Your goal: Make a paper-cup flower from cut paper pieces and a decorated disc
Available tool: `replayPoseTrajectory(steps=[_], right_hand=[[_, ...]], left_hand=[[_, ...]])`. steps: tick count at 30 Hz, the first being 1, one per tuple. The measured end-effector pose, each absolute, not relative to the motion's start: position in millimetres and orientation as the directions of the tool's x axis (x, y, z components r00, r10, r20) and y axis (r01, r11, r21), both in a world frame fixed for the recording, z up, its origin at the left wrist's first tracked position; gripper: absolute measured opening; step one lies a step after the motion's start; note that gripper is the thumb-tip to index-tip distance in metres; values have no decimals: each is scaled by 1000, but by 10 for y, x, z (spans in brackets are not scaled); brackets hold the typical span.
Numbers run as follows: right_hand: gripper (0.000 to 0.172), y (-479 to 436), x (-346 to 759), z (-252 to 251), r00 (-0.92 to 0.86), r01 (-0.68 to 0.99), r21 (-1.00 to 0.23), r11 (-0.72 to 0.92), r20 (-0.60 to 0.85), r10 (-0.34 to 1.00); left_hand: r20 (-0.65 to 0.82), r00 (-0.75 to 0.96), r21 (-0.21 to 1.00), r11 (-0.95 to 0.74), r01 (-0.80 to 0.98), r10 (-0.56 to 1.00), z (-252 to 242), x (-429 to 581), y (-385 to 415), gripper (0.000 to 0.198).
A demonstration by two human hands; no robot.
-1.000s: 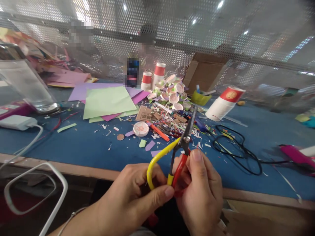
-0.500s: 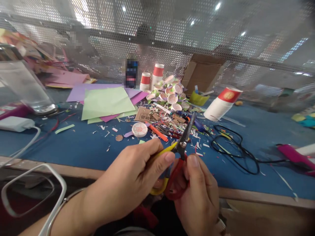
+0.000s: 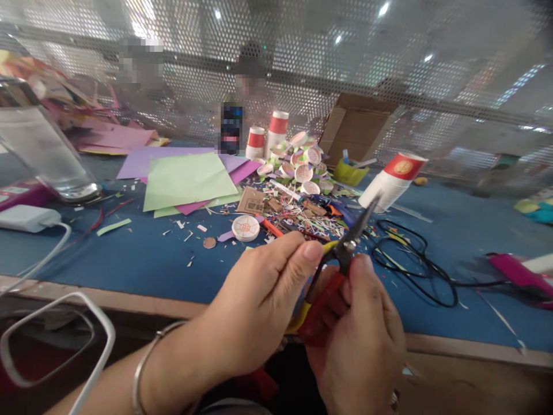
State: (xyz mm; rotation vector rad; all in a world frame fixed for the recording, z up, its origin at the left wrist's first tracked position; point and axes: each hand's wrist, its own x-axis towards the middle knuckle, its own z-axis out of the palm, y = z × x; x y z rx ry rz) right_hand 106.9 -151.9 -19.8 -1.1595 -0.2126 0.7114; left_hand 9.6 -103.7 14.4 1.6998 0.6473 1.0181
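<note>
A pair of scissors with one yellow and one red handle is held over the table's front edge, dark blades together and pointing away to the upper right. My left hand is closed round the yellow handle, thumb along its top. Wrapped round the red handle is my right hand, its thumb near the pivot. Beyond my left hand lies a white paper disc with a red line drawing, beside an orange pen-like tool, partly hidden by my fingers.
Paper scraps litter the blue table. Behind them is a heap of small paper cup pieces. Stacked paper cups, a looped black cable, and a purple glue gun lie right; green paper and a glass bottle stand left.
Both hands and the scissors have shifted to the right together. The blades now overlap the stacked cups in view, and my left hand covers more of the orange tool.
</note>
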Motion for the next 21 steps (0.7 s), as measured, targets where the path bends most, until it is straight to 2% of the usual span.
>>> replayPoseTrajectory(steps=[3, 5, 8, 15, 21], right_hand=[[40, -1463, 1151, -211, 740, -324, -908, 264, -69, 669], [39, -1440, 1204, -254, 737, -240, -927, 289, 20, 676], [42, -1433, 1260, -321, 728, -169, -945, 279, 71, 682], [48, -1467, 1309, -311, 703, -293, -931, 218, -55, 709], [46, -1498, 1314, -249, 703, -344, -910, 231, -86, 706]], left_hand=[[237, 262, 957, -179, -228, 935, -92, 267, -1201, 42], [153, 139, 922, -91, -377, 978, -217, 366, -1316, 39], [49, 64, 854, -9, -520, 997, -317, 490, -1440, 42], [2, -34, 786, -23, -617, 999, -403, 672, -1551, 49], [-55, -73, 765, -5, -644, 996, -416, 747, -1648, 51]])
